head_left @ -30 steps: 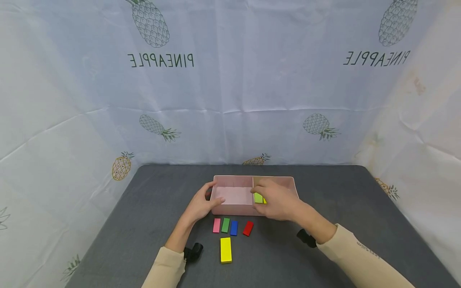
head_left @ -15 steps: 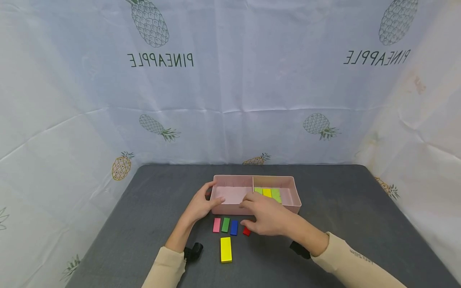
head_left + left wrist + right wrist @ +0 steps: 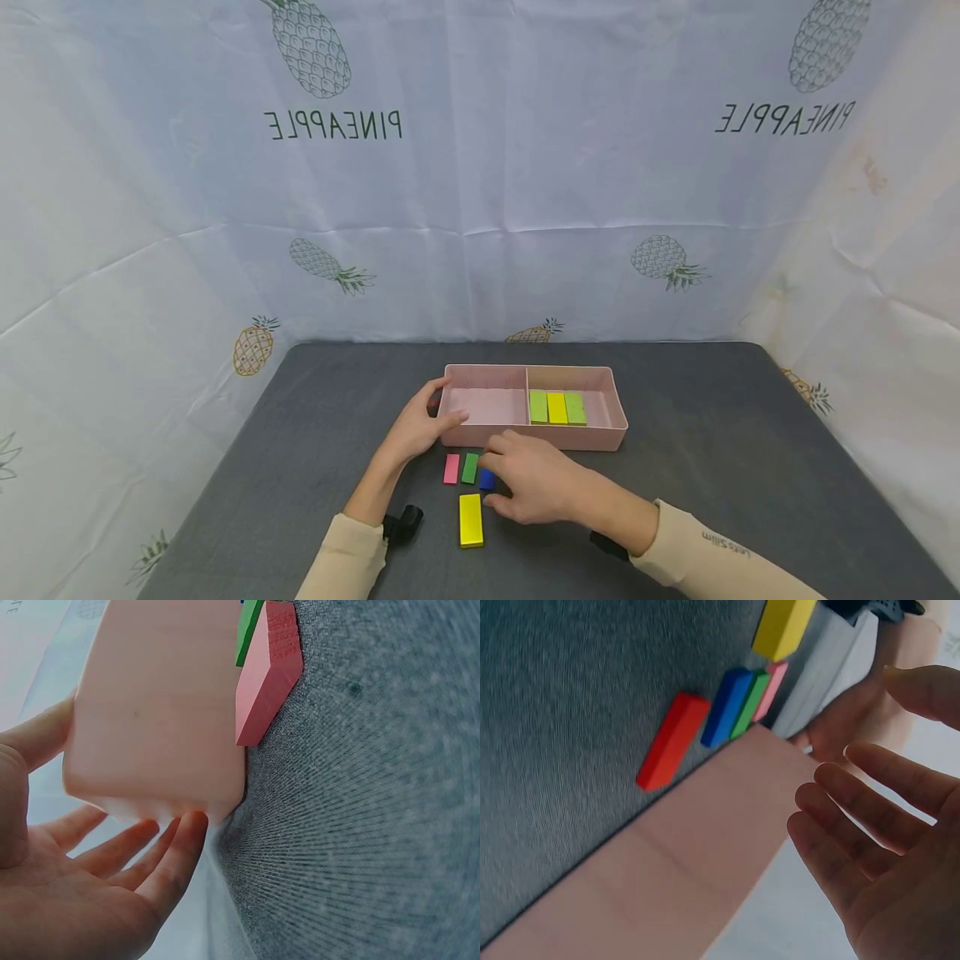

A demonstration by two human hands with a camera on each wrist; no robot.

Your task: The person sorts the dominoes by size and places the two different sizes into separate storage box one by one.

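Observation:
A pink two-compartment box (image 3: 510,437) stands on the grey table. Two green blocks (image 3: 537,407) and a yellow one (image 3: 557,407) lie side by side in its right compartment. My left hand (image 3: 420,425) clasps the box's left end (image 3: 157,705), thumb at the far corner and fingers at the near one. My right hand (image 3: 501,482) hovers with fingers spread just in front of the box and holds nothing. It hides the red block (image 3: 672,741) in the head view. Beside it lie a blue block (image 3: 486,480), a green block (image 3: 469,467) and a pink block (image 3: 451,468).
A longer yellow block (image 3: 470,520) lies nearer to me, in front of the row. A white pineapple-print cloth (image 3: 480,208) walls the table at the back and both sides. The box's left compartment (image 3: 491,406) holds nothing.
My right hand has come out of the box's right compartment, leaving the blocks there, and moved towards me and left over the row of loose blocks. The left hand has stayed put.

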